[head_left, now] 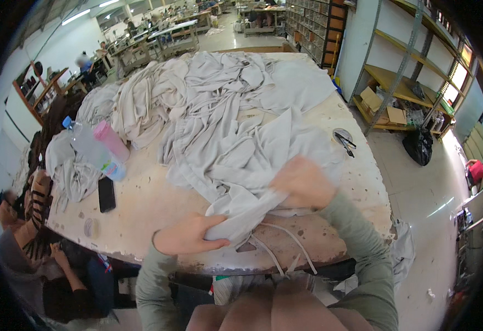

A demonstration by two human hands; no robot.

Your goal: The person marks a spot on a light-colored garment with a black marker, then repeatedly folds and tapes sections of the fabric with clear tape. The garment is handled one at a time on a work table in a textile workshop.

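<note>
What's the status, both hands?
Left hand on grey cloth, grip unclear. Right hand clenched on it, blurred. Phone off left, apart from both hands.

Worn pale tabletop (145, 185) beneath heaped grey cloth (214, 129), 1 clear bottle (91, 145), 1 pink container (111, 140), 1 phone (106, 195)

Hands in my feed: two, one left hand (189, 236), one right hand (302, 183). Worktable (142, 198): one. On it I tally one clear bottle (90, 144), one pink bottle (111, 140), one phone (106, 195), one black-handled tool (347, 144). Pale cords (296, 240): two. Pale cloth (208, 140): many pieces, too tangled for my count. Black bag (418, 147): one.
</note>
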